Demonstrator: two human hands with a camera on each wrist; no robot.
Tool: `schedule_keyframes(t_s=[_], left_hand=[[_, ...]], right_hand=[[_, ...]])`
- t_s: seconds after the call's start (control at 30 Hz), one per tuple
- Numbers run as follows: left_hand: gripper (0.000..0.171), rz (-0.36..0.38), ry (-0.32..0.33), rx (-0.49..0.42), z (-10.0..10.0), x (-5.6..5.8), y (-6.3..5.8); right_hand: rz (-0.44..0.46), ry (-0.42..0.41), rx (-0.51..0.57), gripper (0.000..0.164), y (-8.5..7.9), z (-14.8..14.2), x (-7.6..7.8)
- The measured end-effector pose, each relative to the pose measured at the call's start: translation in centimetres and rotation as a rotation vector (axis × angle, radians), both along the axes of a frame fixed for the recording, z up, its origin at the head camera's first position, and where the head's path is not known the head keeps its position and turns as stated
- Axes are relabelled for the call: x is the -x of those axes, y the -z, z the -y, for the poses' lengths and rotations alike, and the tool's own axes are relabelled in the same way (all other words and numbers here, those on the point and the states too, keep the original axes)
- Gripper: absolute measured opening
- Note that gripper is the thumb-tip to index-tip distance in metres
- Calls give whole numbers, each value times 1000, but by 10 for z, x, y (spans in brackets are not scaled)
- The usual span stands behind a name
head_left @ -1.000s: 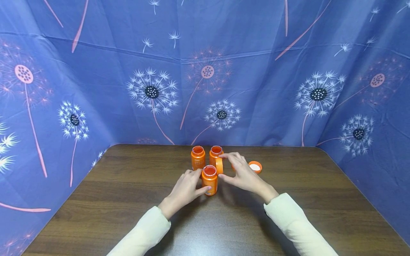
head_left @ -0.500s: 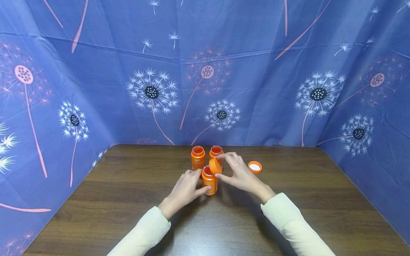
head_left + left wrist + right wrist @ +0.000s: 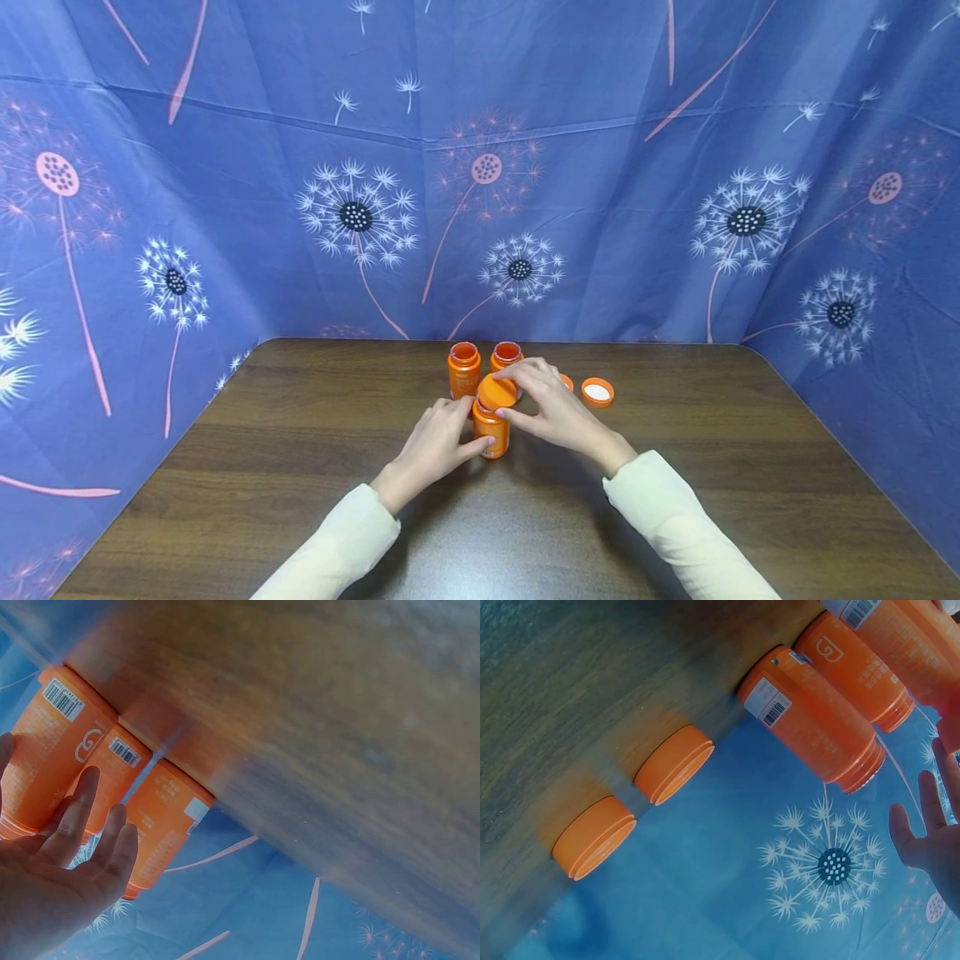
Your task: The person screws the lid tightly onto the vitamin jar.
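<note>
An orange plastic bottle stands upright at the front of a group of three. My left hand holds it from the left, thumb on the near side and fingers at its far left. Over its mouth lies an orange screw lid, top face up and slightly tilted; whether it sits fully on the rim I cannot tell. My right hand pinches that lid between thumb and fingertips from the right. In the right wrist view, the lid is at the bottle's mouth, partly cut off by the frame edge.
Two uncapped orange bottles, the back left one and the back right one, stand close behind. Two loose lids, one nearer the bottles and one farther right, lie inside up on the wooden table. A blue patterned cloth hangs behind.
My right hand has moved slightly left, turning the lid from on edge beside the front bottle to top up over its mouth. My left hand has stayed on the bottle.
</note>
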State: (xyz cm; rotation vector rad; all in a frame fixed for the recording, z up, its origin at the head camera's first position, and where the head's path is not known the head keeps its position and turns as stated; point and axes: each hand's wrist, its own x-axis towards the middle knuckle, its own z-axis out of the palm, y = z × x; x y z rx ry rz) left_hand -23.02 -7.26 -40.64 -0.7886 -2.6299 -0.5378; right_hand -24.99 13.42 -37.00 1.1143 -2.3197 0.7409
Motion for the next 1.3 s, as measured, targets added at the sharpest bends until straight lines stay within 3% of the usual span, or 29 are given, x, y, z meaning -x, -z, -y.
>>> schedule_keyframes(t_s=[1.3], left_hand=[[44,8,-25,39,-1,0,-1]], right_hand=[[14,23,-55,41,5,6,-1]])
